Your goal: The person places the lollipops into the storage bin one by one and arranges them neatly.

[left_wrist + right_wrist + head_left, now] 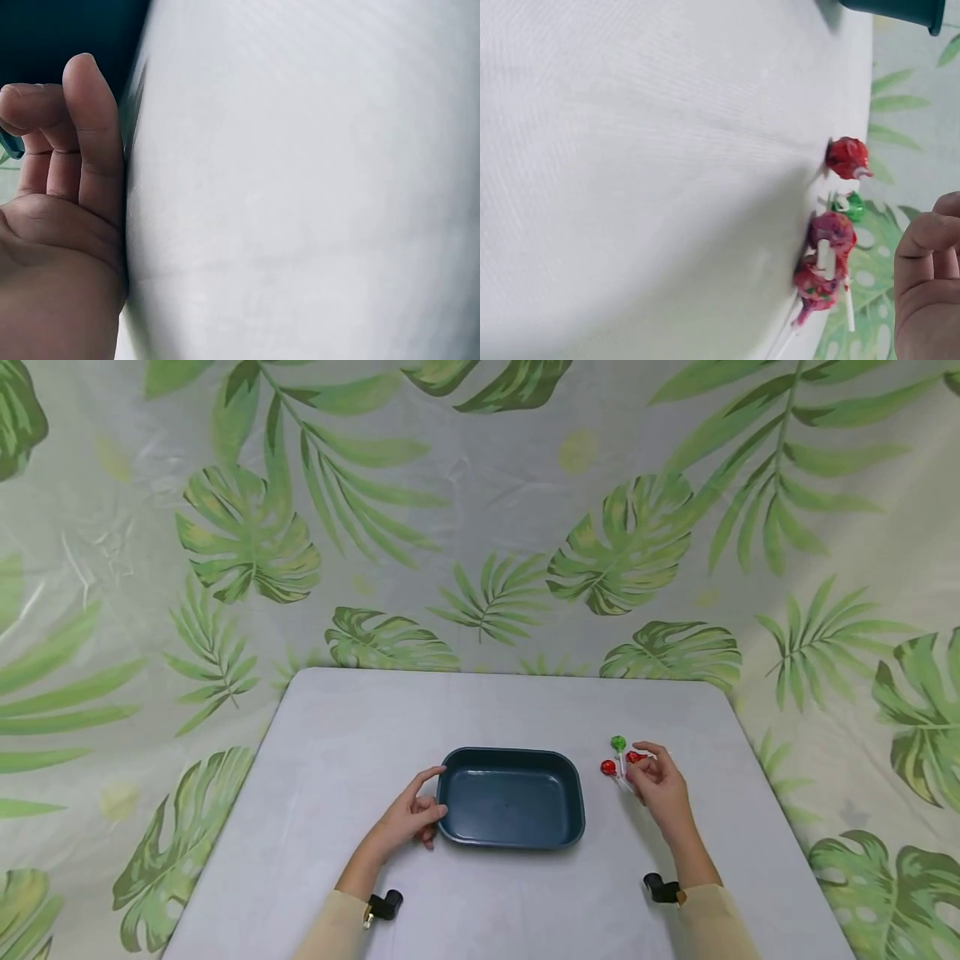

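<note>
A dark teal rectangular tray (510,844) stands on the table. My left hand (408,817) grips its left side, with the thumb and index finger at the rim; in the left wrist view the other fingers (94,112) are bent beside its wall. To the right lies a small cluster of wrapped lollipops: a green one (618,743), a red one (608,767) and another red one (634,757). Over the cluster hovers my right hand (660,785), thumb and index finger parted. The right wrist view also shows a pinkish-red lollipop (816,283) with white sticks around it.
The white table (480,902) has rounded far corners. Behind and beside it hangs a leaf-patterned cloth (495,527). Each wrist carries a small black camera, the left one (386,904) and the right one (662,888).
</note>
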`<move>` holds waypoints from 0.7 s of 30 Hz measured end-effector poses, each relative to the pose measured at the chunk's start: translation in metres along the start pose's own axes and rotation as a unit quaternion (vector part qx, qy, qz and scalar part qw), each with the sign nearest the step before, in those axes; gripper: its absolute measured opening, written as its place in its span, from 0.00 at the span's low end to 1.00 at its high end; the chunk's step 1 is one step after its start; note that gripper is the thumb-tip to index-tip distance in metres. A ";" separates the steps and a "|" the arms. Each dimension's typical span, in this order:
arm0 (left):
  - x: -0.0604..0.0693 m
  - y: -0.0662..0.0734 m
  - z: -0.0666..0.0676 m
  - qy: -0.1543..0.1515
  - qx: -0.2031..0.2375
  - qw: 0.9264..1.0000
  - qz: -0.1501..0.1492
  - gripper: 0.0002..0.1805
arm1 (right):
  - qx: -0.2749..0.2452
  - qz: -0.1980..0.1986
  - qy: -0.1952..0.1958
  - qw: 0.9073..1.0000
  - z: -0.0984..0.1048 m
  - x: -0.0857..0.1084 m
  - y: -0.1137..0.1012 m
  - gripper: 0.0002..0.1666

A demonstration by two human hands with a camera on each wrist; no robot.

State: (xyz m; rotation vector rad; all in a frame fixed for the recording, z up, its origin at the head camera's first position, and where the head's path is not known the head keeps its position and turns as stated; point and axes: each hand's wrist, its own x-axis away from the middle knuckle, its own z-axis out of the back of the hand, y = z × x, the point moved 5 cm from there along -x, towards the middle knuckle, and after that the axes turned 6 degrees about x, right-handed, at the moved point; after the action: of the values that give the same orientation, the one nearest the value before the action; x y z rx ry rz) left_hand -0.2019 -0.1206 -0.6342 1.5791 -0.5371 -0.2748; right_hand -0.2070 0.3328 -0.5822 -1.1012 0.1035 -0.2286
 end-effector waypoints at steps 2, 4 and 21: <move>0.000 -0.002 0.000 0.004 -0.005 1.000 0.007 0.39 | 0.006 -0.006 -0.006 1.000 -0.002 -0.002 0.003 0.27; -0.001 -0.003 -0.001 0.007 -0.011 1.000 0.013 0.39 | 0.014 -0.001 -0.007 1.000 -0.004 -0.003 0.007 0.28; 0.002 -0.003 -0.001 0.009 -0.022 1.000 0.016 0.38 | 0.067 -0.052 -0.016 0.996 -0.019 -0.014 0.020 0.26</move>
State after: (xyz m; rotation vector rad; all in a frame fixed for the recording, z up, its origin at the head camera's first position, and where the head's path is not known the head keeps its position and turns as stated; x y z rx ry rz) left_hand -0.1992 -0.1204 -0.6370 1.5268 -0.5393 -0.2472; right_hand -0.2217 0.3277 -0.6090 -0.9772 0.0025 -0.3061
